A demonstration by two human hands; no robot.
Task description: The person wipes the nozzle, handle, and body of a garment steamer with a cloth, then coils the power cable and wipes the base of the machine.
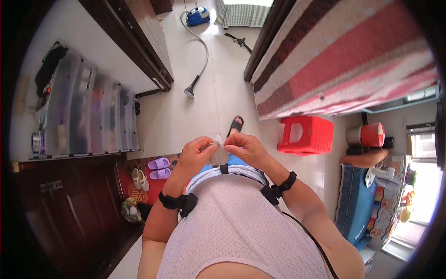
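Note:
A small, thin, crumpled grey-white piece [217, 156] hangs in front of my waist; whether it is plastic or cloth I cannot make out. My left hand [196, 156] is closed on its left edge, thumb and fingers pinched together near the whitish top. At its upper right, my right hand [245, 149] has thumb and bent fingertips closed on the same piece. Both wrists wear black straps. Below the hands, one foot in a black sandal [236, 124] stands on the pale tiles.
To the right is a red plastic stool [306, 135], beside a striped hanging cloth [334, 60]. Ahead, a vacuum hose with a black head [189, 91] runs from a blue vacuum cleaner [198, 16]. Purple slippers [159, 163] lie on a red mat by the left door [69, 209].

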